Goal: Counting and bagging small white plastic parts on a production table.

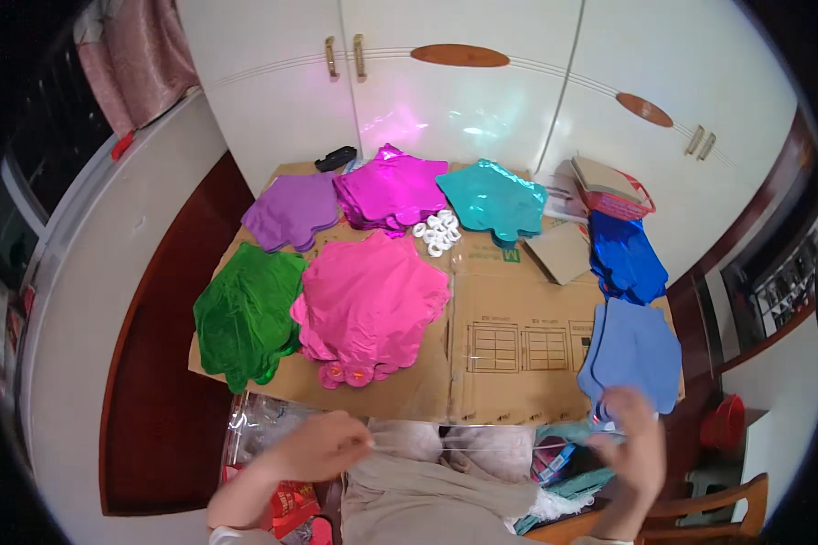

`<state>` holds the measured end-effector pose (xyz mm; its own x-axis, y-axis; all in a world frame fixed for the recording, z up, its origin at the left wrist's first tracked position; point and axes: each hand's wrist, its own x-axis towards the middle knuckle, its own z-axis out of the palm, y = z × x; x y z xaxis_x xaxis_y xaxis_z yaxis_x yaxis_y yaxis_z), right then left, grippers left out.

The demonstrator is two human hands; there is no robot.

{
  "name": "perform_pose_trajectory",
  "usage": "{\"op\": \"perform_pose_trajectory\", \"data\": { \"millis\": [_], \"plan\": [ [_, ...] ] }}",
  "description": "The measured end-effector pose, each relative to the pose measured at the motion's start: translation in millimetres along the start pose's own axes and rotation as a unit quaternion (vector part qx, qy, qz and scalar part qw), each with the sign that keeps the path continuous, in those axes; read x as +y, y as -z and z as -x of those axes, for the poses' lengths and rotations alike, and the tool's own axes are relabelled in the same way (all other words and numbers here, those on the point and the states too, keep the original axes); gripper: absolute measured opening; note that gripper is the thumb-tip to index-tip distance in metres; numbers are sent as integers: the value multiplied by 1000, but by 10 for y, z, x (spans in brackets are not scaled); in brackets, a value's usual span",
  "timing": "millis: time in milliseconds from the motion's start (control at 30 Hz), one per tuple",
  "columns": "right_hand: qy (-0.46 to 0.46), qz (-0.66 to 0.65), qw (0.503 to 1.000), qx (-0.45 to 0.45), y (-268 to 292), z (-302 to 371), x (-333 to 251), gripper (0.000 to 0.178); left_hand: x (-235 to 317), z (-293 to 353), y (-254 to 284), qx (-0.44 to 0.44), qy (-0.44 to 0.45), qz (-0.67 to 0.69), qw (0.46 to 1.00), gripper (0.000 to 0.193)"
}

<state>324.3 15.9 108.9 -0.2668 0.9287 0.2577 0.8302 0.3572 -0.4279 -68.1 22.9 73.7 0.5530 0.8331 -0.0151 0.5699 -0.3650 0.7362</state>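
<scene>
My left hand point(329, 447) is closed in a pinch at the table's front edge, gripping a thin white string point(482, 449). The string runs straight across above my lap to my right hand point(629, 447), which is smeared by motion and seems to hold its other end. Just beyond the right hand lies a stack of pale blue flat foil shapes point(634, 350). Nearest ahead of my left hand is a large pile of pink foil shapes point(373, 300), with green ones point(248, 309) beside it. The foil pieces look like uninflated balloons.
Purple point(291, 209), magenta point(393, 188), teal point(493, 198) and dark blue foil stacks point(627, 258) line the cardboard point(518, 304). Several small white rings point(437, 233) sit mid-table. A pink basket point(618, 198) stands back right, before white cabinets point(463, 100). A wooden chair point(709, 518) is at lower right.
</scene>
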Motion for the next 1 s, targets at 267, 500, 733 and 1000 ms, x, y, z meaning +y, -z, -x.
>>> {"op": "perform_pose_trajectory", "data": {
  "millis": [267,500,733,1000],
  "plan": [
    [72,-417,826,-371,-1310,-238,-782,31,179,-169,-401,67,-123,3,990,7],
    [-14,-481,853,-203,-1732,-28,-590,15,-103,186,-890,-31,124,551,825,6],
    [34,-415,894,-164,-1704,117,-669,13,-161,-65,-1050,162,-35,73,983,13],
    [78,-446,885,-108,-1635,248,-716,16,-161,-142,-1133,156,-66,24,985,12]
  ]
}}
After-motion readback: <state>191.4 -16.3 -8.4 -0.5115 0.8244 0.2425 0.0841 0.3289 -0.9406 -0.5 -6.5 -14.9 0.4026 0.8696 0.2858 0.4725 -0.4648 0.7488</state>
